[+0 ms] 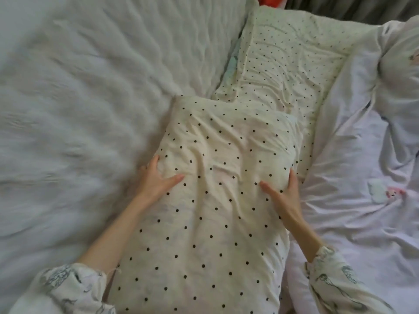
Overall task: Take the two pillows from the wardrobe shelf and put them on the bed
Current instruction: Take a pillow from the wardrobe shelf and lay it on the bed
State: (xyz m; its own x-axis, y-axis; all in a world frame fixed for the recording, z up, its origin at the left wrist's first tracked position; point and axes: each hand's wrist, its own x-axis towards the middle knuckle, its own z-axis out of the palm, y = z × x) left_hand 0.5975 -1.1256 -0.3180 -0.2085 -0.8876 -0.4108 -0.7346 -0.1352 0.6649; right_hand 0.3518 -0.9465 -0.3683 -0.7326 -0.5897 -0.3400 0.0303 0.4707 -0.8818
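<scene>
Placement nearly completed: the near pillow [204, 200] is gripped at its sides between the left hand [156, 180] and right hand [283, 193], its far end overlapping the far pillow [283, 71], already laid on the bed [79, 109] beyond both hands; only release is judged outstanding.

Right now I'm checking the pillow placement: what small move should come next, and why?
Probably lower the near pillow flat and let go: both hands grip its sides, and its far end overlaps the far pillow already on the bed.
</scene>
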